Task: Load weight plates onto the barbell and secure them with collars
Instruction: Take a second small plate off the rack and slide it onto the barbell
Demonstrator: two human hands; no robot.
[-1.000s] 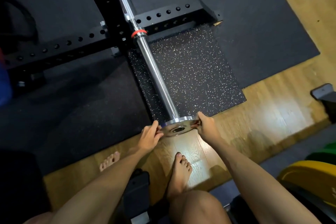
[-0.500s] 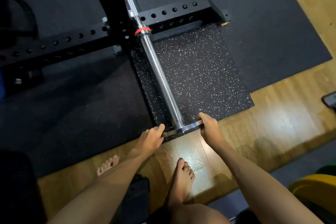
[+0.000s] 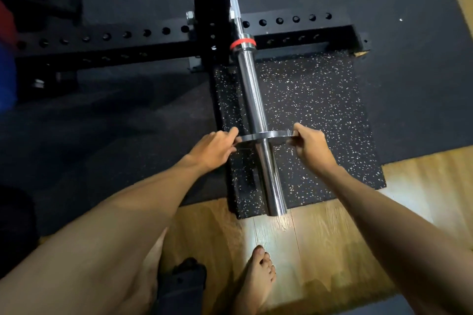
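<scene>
Both hands are on a small steel weight plate (image 3: 266,136), and it sits threaded on the barbell sleeve (image 3: 258,120), roughly halfway along, seen almost edge-on as a thin grey disc. My left hand (image 3: 213,149) pinches the plate's left rim, thumb on the far face and fingers curled on the near one; that grip is closed on the metal. My right hand (image 3: 311,147) closes on the right rim the same way, knuckles up. The sleeve is a smooth, polished chrome cylinder with a bright streak of glare, and its free end (image 3: 277,208) pokes out toward me, bare of plates. At the far end a red band (image 3: 242,42) rings the shoulder of the sleeve, well apart from the plate. Behind it stands the black rack (image 3: 143,38), square steel tube punched with a row of round holes. Under the sleeve lies a black rubber mat (image 3: 320,115) flecked with white specks, grainy and flat, resting on darker matting. Nearer me the floor (image 3: 332,243) is glossy wood planks catching light. My bare right foot (image 3: 256,281) stands on the planks below the bar's end, beside a dark object I can't identify.
</scene>
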